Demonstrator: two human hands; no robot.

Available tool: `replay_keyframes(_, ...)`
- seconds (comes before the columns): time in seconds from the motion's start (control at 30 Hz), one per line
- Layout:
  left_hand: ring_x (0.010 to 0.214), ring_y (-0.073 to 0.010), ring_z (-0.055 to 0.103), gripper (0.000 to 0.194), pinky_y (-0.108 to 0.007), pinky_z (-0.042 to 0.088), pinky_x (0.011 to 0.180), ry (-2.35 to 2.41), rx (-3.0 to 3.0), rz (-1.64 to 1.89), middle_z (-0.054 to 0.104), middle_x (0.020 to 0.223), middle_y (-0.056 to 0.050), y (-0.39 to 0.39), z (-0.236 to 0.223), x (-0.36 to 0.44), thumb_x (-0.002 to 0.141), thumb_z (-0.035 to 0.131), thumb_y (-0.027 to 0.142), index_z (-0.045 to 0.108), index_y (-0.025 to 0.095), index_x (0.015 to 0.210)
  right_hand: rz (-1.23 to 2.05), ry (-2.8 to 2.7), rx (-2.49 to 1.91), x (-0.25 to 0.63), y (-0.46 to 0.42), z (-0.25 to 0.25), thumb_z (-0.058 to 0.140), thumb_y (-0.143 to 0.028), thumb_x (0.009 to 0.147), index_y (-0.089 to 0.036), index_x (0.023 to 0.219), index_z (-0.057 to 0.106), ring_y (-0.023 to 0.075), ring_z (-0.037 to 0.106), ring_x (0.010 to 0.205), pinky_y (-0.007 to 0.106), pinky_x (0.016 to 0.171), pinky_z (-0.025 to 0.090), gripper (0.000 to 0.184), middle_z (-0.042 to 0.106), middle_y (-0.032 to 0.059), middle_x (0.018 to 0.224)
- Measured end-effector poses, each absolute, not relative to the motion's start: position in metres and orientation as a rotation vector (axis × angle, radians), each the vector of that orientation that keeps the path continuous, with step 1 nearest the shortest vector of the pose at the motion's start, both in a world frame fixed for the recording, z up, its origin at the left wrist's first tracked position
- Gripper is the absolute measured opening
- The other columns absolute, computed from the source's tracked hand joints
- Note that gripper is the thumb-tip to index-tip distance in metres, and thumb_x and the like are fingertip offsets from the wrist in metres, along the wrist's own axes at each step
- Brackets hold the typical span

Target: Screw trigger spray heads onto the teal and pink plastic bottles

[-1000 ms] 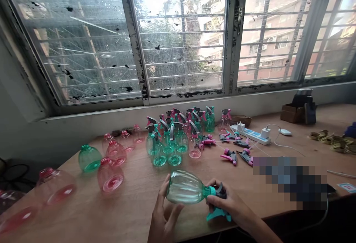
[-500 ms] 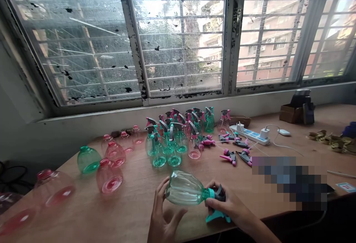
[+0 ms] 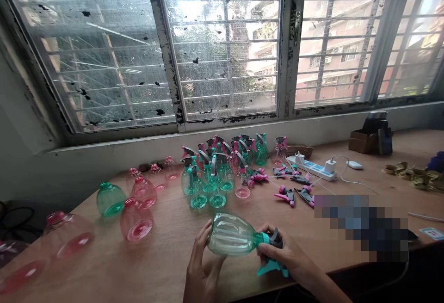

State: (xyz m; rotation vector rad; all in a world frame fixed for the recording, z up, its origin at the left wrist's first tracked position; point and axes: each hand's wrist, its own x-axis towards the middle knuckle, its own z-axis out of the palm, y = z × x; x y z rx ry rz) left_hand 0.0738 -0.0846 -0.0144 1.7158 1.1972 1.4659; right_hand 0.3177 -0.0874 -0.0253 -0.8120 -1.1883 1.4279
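A clear green spray bottle [image 3: 231, 234] lies sideways in the air near the table's front edge, its base toward the left. My left hand [image 3: 201, 273] cups the bottle's body from below and behind, fingers curled on it. At the neck, my right hand [image 3: 284, 257] is closed round the grey and teal trigger head [image 3: 274, 253], whose teal lever points down and toward me.
Several finished green and pink spray bottles [image 3: 215, 169] stand in a cluster mid-table. Headless pink bottles [image 3: 137, 217] and a green one [image 3: 110, 199] sit at left. Loose pink trigger heads [image 3: 291, 192], a power strip [image 3: 312, 166] and a cardboard box [image 3: 364, 139] lie at right.
The bottle has stayed nearly in place; my left hand shifted a little under its body and my right hand re-gripped the trigger head at the neck.
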Motion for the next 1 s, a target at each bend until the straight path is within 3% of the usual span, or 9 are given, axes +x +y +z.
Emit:
replay_keyframes(0.17,0.142,-0.0360,0.049,0.076,-0.053,0.030,0.124,1.227,1.675,1.389,0.062,0.145,-0.010,-0.087,-0.014,0.075,0.079,0.078,0.051,0.049,0.027,0.145,1.367,-1.283,-0.887,0.316,-0.091,-0.019,0.085,-0.041,0.079,-0.020,0.095,0.061,0.0170,0.069,0.065,0.028,0.063,0.054,0.035,0.073,-0.0027,0.069)
replay_keyframes(0.33,0.142,-0.0358,0.051,0.072,-0.050,0.033,0.122,1.178,1.526,1.403,0.060,0.147,-0.014,-0.085,-0.018,0.077,0.087,0.064,0.060,0.046,0.023,0.146,1.313,-1.326,-0.917,0.314,-0.096,-0.009,0.085,-0.042,0.078,-0.020,0.094,0.064,0.0178,0.068,0.067,0.030,0.065,0.054,0.034,0.070,-0.0032,0.071)
replay_keyframes(0.43,0.145,-0.0352,0.047,0.065,-0.053,0.032,0.123,1.160,1.587,1.361,0.054,0.153,-0.014,-0.081,-0.021,0.074,0.093,0.060,0.055,0.044,0.025,0.149,1.318,-1.309,-0.934,0.313,-0.096,-0.008,0.084,-0.043,0.078,-0.021,0.096,0.063,0.0182,0.068,0.066,0.030,0.064,0.054,0.036,0.072,-0.0028,0.069)
replay_keyframes(0.57,0.148,-0.0329,0.042,0.056,-0.050,0.036,0.122,1.158,1.761,1.366,0.048,0.159,-0.006,-0.077,-0.021,0.068,0.093,0.063,0.046,0.049,0.035,0.146,1.356,-1.216,-0.922,0.313,-0.090,-0.014,0.084,-0.046,0.077,-0.021,0.096,0.061,0.0169,0.067,0.060,0.027,0.060,0.052,0.039,0.073,-0.0028,0.064)
replay_keyframes(0.7,0.147,-0.0312,0.044,0.050,-0.050,0.035,0.122,1.187,1.787,1.324,0.056,0.153,-0.005,-0.081,-0.017,0.070,0.095,0.059,0.045,0.052,0.035,0.144,1.409,-1.124,-0.844,0.314,-0.085,-0.021,0.086,-0.047,0.073,-0.021,0.088,0.059,0.0149,0.066,0.057,0.026,0.056,0.052,0.041,0.070,-0.0040,0.068)
replay_keyframes(0.83,0.144,-0.0350,0.048,0.070,-0.053,0.032,0.123,1.211,1.686,1.335,0.059,0.149,-0.011,-0.085,-0.016,0.076,0.086,0.070,0.053,0.046,0.029,0.147,1.366,-1.204,-0.889,0.314,-0.088,-0.018,0.085,-0.046,0.076,-0.021,0.093,0.060,0.0165,0.067,0.060,0.027,0.059,0.053,0.040,0.070,-0.0035,0.064)
replay_keyframes(0.9,0.138,-0.0367,0.055,0.076,-0.053,0.037,0.120,1.189,1.601,1.360,0.064,0.143,-0.014,-0.085,-0.017,0.078,0.083,0.070,0.059,0.045,0.026,0.146,1.315,-1.277,-0.928,0.314,-0.092,-0.014,0.084,-0.044,0.078,-0.021,0.095,0.061,0.0179,0.068,0.064,0.029,0.063,0.053,0.037,0.071,-0.0029,0.066)
replay_keyframes(1.0,0.124,-0.0386,0.066,0.066,-0.053,0.048,0.109,1.195,1.495,1.346,0.075,0.127,-0.016,-0.085,-0.017,0.077,0.084,0.065,0.063,0.052,0.022,0.135,1.279,-1.333,-0.949,0.313,-0.096,-0.008,0.083,-0.043,0.079,-0.021,0.095,0.062,0.0181,0.068,0.066,0.030,0.064,0.054,0.035,0.070,-0.0032,0.069)
